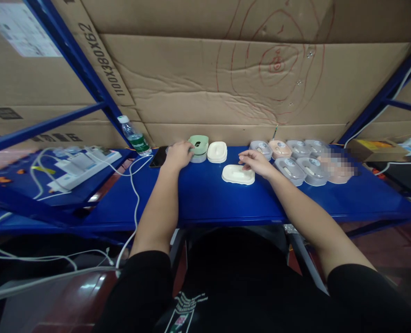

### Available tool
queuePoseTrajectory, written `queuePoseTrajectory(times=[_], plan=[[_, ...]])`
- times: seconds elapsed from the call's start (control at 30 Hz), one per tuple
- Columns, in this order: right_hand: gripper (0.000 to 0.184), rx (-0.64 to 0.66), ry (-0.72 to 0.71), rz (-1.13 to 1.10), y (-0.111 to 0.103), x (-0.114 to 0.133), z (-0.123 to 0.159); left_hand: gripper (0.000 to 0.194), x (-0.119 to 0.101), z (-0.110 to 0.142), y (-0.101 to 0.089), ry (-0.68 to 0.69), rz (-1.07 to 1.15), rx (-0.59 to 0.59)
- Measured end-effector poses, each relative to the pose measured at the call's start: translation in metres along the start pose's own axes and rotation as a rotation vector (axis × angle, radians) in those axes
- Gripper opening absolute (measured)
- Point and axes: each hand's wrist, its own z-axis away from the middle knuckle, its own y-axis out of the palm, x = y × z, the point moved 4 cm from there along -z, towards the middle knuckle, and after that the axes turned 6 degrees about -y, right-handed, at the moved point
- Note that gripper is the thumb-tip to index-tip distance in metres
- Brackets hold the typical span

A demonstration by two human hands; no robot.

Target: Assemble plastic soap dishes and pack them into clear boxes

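Observation:
My left hand reaches to the back of the blue shelf, its fingers curled round a green lidded case that sits on top of a pale one. A cream case stands just right of it. Nearer me lies another cream case; my right hand rests beside and over its right end, fingers bent and touching its top edge.
Several grey and pink cases lie in rows at the right. A dark phone and a water bottle sit at the left, with a white power strip and cables. Cardboard sheets wall the back.

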Motion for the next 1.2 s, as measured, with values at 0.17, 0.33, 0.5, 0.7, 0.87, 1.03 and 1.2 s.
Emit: queuePoseTrajectory(times=[0.17, 0.33, 0.5, 0.7, 0.87, 1.03, 1.2], plan=[[0.037, 0.144, -0.372, 0.524, 0.014, 0.014, 0.01, 0.037, -0.003, 0.001, 0.001, -0.034, -0.014, -0.009], [0.053, 0.26, -0.444, 0.699, 0.022, 0.02, 0.017, 0.034, -0.004, 0.002, 0.0, -0.097, -0.015, 0.001], [0.058, 0.313, -0.413, 0.743, 0.022, 0.017, 0.016, 0.033, -0.005, 0.002, -0.004, -0.069, 0.018, -0.035], [0.058, 0.331, -0.396, 0.749, 0.022, 0.015, 0.015, 0.03, -0.003, 0.002, -0.002, -0.054, 0.02, -0.019], [0.058, 0.333, -0.406, 0.74, 0.022, 0.013, 0.016, 0.032, 0.0, -0.002, 0.004, -0.041, 0.041, -0.012], [0.06, 0.347, -0.406, 0.741, 0.022, 0.011, 0.015, 0.032, 0.003, -0.007, 0.014, -0.029, 0.07, 0.023], [0.059, 0.352, -0.411, 0.735, 0.023, 0.011, 0.014, 0.029, 0.005, -0.01, 0.017, -0.039, 0.069, 0.019]])
